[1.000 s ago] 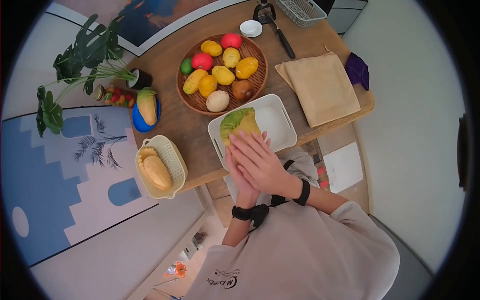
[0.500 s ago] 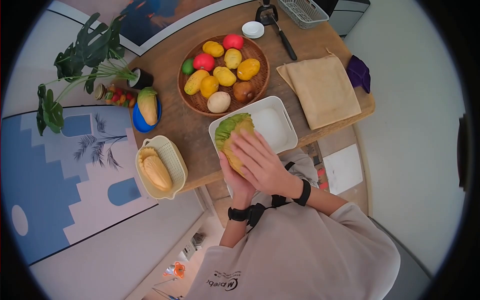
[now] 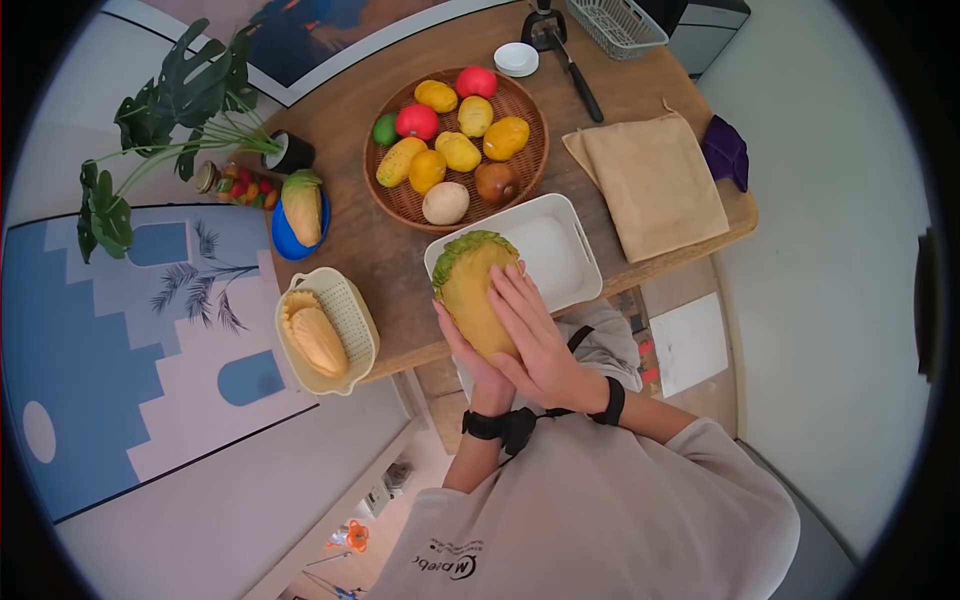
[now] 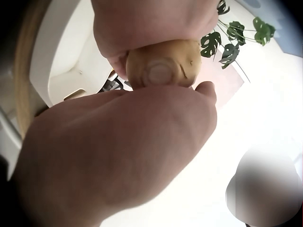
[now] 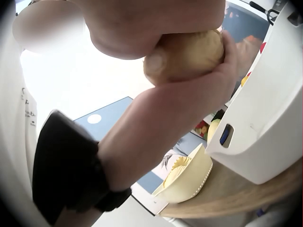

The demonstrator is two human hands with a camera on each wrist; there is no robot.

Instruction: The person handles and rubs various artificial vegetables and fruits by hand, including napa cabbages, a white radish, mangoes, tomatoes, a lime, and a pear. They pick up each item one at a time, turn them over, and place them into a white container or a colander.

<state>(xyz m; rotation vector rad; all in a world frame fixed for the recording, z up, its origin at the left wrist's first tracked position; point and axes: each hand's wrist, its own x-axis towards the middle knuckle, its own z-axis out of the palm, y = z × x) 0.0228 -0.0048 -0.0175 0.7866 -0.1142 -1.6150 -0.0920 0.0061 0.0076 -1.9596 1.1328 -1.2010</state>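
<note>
A napa cabbage (image 3: 475,295), yellow with a frilly green top, lies between my hands over the near side of a white tray (image 3: 587,262). My left hand (image 3: 478,372) holds its left side and underside; in the right wrist view that hand's fingers curl round it. Against its right side rests my right hand (image 3: 545,350), fingers fairly straight, thumb near the base. Both wrist views show the round pale stem end of the cabbage (image 4: 158,71) between the hands. In the head view the left fingers are mostly hidden beneath it.
A wicker basket (image 3: 540,165) of fruit stands behind the tray. To the left are a cream basket (image 3: 358,325) with a yellow frilled piece and a blue plate (image 3: 282,240) bearing another cabbage. A folded beige cloth (image 3: 650,185) and a black-handled tool (image 3: 583,92) lie right.
The cabbage has turned in my hands, showing more of its yellow side. My right hand has shifted from over its front to its right side.
</note>
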